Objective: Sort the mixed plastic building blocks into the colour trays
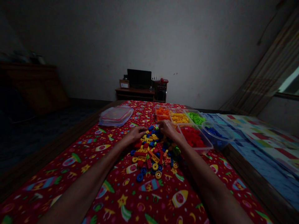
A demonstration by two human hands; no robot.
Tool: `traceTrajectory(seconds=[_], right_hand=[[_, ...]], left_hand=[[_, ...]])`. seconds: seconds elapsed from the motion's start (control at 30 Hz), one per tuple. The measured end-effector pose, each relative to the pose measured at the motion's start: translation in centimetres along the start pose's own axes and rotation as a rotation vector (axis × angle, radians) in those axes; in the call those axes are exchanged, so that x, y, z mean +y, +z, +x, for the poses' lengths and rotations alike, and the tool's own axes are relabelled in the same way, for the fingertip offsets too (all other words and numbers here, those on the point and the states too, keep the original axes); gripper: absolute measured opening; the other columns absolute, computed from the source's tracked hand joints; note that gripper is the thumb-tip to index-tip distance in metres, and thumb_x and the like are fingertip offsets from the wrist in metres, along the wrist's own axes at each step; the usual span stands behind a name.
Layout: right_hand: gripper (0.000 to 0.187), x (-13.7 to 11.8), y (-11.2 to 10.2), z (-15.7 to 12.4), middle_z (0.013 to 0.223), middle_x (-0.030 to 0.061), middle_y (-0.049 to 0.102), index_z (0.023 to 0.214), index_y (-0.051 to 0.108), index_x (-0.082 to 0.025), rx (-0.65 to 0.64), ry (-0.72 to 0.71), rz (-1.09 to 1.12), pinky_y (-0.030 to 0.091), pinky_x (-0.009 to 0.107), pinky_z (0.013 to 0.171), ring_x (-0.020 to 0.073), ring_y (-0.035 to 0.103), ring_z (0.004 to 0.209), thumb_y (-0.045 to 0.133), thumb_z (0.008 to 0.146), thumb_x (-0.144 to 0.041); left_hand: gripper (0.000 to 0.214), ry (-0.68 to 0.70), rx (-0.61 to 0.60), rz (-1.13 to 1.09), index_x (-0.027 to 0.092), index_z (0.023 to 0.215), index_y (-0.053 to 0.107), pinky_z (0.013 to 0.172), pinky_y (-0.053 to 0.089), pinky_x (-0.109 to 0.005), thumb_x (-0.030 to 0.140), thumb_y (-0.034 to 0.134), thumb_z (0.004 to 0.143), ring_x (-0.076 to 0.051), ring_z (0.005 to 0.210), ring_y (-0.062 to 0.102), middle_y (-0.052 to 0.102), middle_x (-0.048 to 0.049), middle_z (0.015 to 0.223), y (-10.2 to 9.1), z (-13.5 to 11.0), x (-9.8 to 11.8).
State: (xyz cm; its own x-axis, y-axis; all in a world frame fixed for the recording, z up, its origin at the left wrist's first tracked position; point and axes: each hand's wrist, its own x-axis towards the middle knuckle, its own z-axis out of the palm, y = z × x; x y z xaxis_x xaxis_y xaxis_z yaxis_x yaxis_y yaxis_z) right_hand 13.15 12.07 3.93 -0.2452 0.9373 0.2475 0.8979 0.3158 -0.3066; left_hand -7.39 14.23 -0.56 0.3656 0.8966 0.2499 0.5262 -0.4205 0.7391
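A heap of mixed toy building bricks in red, yellow, blue, orange and green lies on the red patterned tablecloth. At the heap's far left edge is my left hand, its fingers loosely bent and a little apart beside yellow and blue bricks. My right hand reaches over the far right side of the heap with curled fingers; what they hold, if anything, is hidden. Several small wheels in blue and yellow, among them a blue wheel, lie at the near edge of the heap.
To the right stand clear tubs of sorted bricks: orange, yellow, green, red and a round blue one. Stacked lids lie at the left. Beyond the table is a desk with a monitor.
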Motion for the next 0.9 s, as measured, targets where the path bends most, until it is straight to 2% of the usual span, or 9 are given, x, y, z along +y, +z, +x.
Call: traceTrajectory(seconds=[0.1,0.17,0.23,0.27,0.37,0.43,0.53,0.7,0.9], right_hand=[[0.041,0.0,0.6,0.2,0.105,0.0134,0.067,0.118,0.062,-0.015,0.040,-0.069,-0.017,0.044,0.029,0.080,0.0222,0.060,0.096,0.047,0.080,-0.011],[0.045,-0.2,1.5,0.6,0.120,0.0158,0.059,0.123,0.057,-0.015,0.049,-0.213,-0.015,0.041,0.031,0.090,0.0232,0.053,0.111,0.052,0.079,-0.011],[0.046,-0.5,2.6,1.3,0.128,0.0176,0.053,0.123,0.056,-0.015,0.002,-0.354,-0.045,0.038,0.032,0.095,0.0236,0.047,0.118,0.056,0.077,-0.010],[0.044,-0.7,3.2,1.6,0.126,0.0184,0.054,0.120,0.058,-0.014,-0.045,-0.386,-0.078,0.038,0.033,0.094,0.0240,0.048,0.116,0.056,0.076,-0.009],[0.037,-1.1,4.3,2.4,0.107,0.0164,0.064,0.114,0.061,-0.013,-0.185,-0.369,-0.167,0.042,0.030,0.084,0.0227,0.058,0.100,0.053,0.078,-0.010],[0.036,-1.1,4.4,2.5,0.098,0.0129,0.067,0.112,0.063,-0.014,-0.207,-0.340,-0.160,0.043,0.027,0.079,0.0206,0.061,0.092,0.053,0.077,-0.009],[0.036,-0.9,4.0,2.1,0.095,0.0117,0.069,0.110,0.064,-0.014,-0.113,-0.291,-0.061,0.042,0.025,0.076,0.0199,0.062,0.089,0.052,0.076,-0.008],[0.037,-1.0,3.2,1.5,0.101,0.0128,0.069,0.112,0.063,-0.012,0.040,-0.253,0.140,0.044,0.026,0.077,0.0215,0.062,0.092,0.056,0.076,-0.010],[0.045,-1.7,3.3,1.3,0.103,0.0098,0.069,0.121,0.058,-0.014,0.105,-0.315,0.253,0.045,0.025,0.077,0.0185,0.063,0.089,0.056,0.076,-0.009]], left_hand=[[0.035,0.049,0.012,0.090,0.019,0.093,0.072,0.081,0.050,-0.031,0.041,0.054,0.072,-0.024,0.088,0.065,0.073,-0.0049,0.096,0.4,0.0,0.1],[0.034,0.081,-0.011,0.122,0.019,0.092,0.072,0.079,0.049,-0.030,0.038,0.050,0.073,-0.023,0.085,0.065,0.073,-0.0045,0.094,0.6,0.2,0.0],[0.033,0.106,-0.045,0.132,0.018,0.089,0.071,0.078,0.049,-0.030,0.034,0.048,0.073,-0.022,0.082,0.065,0.073,-0.0042,0.090,0.8,0.3,-0.1],[0.032,0.112,-0.054,0.131,0.018,0.088,0.071,0.077,0.049,-0.030,0.033,0.048,0.072,-0.022,0.081,0.064,0.073,-0.0039,0.089,0.8,0.3,-0.2],[0.033,0.075,-0.018,0.151,0.018,0.086,0.071,0.076,0.049,-0.029,0.035,0.046,0.074,-0.021,0.080,0.064,0.073,-0.0037,0.085,0.8,0.3,-0.3],[0.034,0.025,0.050,0.184,0.017,0.084,0.070,0.075,0.049,-0.030,0.037,0.044,0.075,-0.022,0.078,0.064,0.072,-0.0046,0.082,0.7,0.3,-0.4],[0.033,0.006,0.135,0.162,0.017,0.088,0.069,0.077,0.050,-0.032,0.039,0.047,0.075,-0.023,0.083,0.065,0.072,-0.0070,0.089,0.8,0.4,-0.4],[0.046,0.052,0.155,-0.002,0.015,0.106,0.064,0.082,0.050,-0.036,0.042,0.058,0.069,-0.025,0.089,0.065,0.072,-0.0087,0.096,1.1,0.9,0.1],[0.042,0.008,0.201,-0.212,0.014,0.085,0.067,0.081,0.050,-0.036,0.050,0.063,0.063,-0.025,0.088,0.065,0.072,-0.0090,0.094,0.3,0.9,0.7]])
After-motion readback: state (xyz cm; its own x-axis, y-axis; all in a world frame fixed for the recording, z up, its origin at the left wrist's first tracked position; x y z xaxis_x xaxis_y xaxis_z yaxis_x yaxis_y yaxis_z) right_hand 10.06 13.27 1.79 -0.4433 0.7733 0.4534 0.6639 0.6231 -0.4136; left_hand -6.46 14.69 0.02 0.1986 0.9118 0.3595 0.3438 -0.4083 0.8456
